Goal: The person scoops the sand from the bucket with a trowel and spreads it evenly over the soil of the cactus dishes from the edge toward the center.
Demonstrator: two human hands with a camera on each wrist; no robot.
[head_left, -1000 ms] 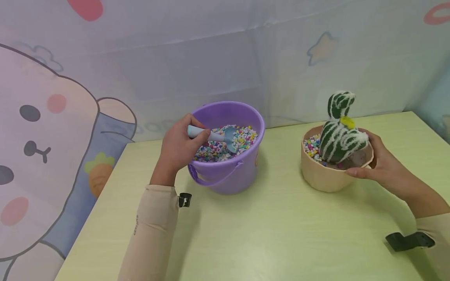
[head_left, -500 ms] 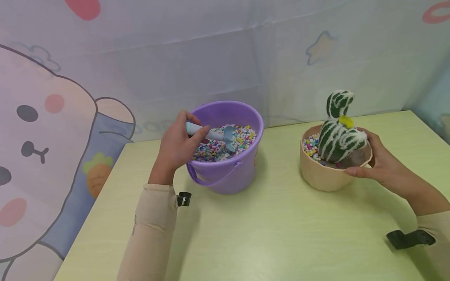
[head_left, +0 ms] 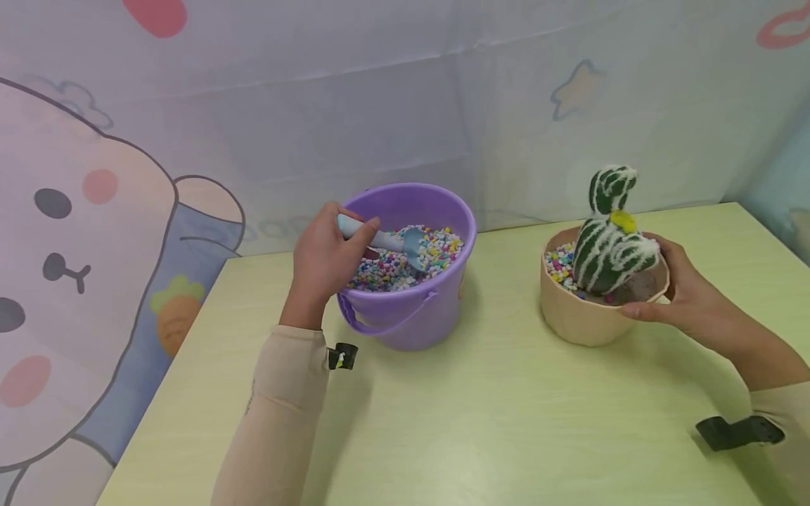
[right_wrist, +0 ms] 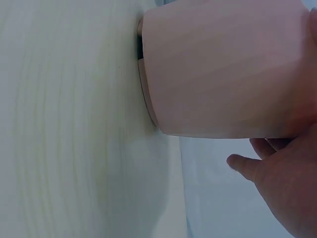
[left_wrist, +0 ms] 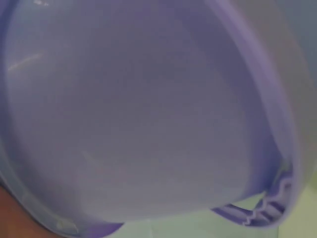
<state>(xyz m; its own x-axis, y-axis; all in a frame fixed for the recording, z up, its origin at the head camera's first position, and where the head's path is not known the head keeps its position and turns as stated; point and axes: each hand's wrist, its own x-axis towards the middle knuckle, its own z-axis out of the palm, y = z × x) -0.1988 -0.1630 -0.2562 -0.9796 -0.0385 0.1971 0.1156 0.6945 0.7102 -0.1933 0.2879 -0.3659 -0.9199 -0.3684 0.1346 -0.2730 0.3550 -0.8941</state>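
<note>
My left hand [head_left: 325, 253] grips the pale blue handle of a small toy shovel [head_left: 414, 247] over the purple bucket [head_left: 411, 320]. The shovel's blade lies at the surface of the many-coloured pebbles [head_left: 443, 253] inside. Filling the left wrist view is the bucket's outer wall [left_wrist: 148, 109], with part of its handle [left_wrist: 267, 208]. At the right, my right hand [head_left: 696, 302] holds the rim of a beige pot [head_left: 585, 323], thumb at the front. A green toy cactus [head_left: 604, 256] with white yarn lines and a yellow flower leans in the pot, beside some pebbles [head_left: 560, 263].
Both containers stand on a pale yellow-green table [head_left: 436, 422], near its back edge. Behind it hangs a printed cloth backdrop [head_left: 380, 105] with a cartoon bear at the left. A black wrist strap [head_left: 737, 432] sticks out from the right sleeve.
The left hand and forearm have shifted slightly right, with the shovel's handle tilted a little more steeply. The right hand, pot and cactus stay where they were.
</note>
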